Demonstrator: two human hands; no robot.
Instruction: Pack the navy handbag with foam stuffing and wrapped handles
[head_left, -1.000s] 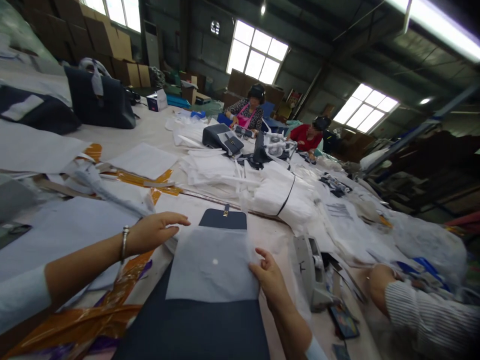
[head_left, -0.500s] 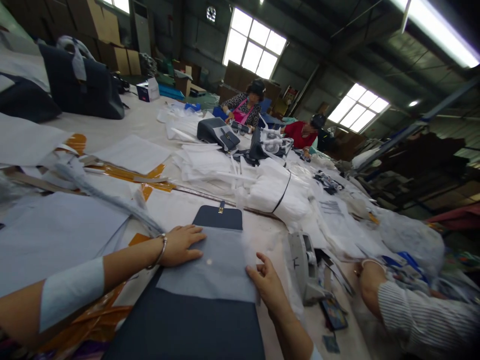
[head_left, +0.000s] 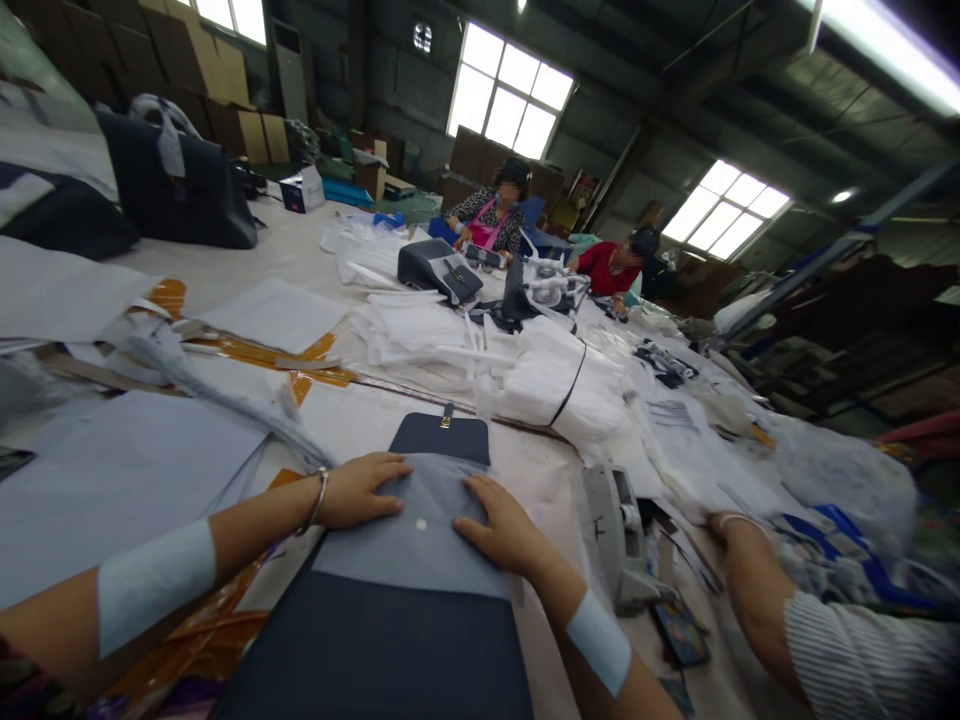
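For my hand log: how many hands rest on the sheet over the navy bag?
2: left hand at the left of the sheet, right hand at its right.

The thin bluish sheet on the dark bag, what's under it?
The bluish sheet lies over a dark navy bag. A gold clasp shows above the sheet, and more bag below it. The part directly beneath the sheet is hidden.

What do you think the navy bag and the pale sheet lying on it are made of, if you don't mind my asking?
The navy bag looks like leather or imitation leather: smooth, even and matte, though the look can't settle which. The pale sheet seems to be thin tissue paper or film, since the navy appears to show through it as grey-blue.
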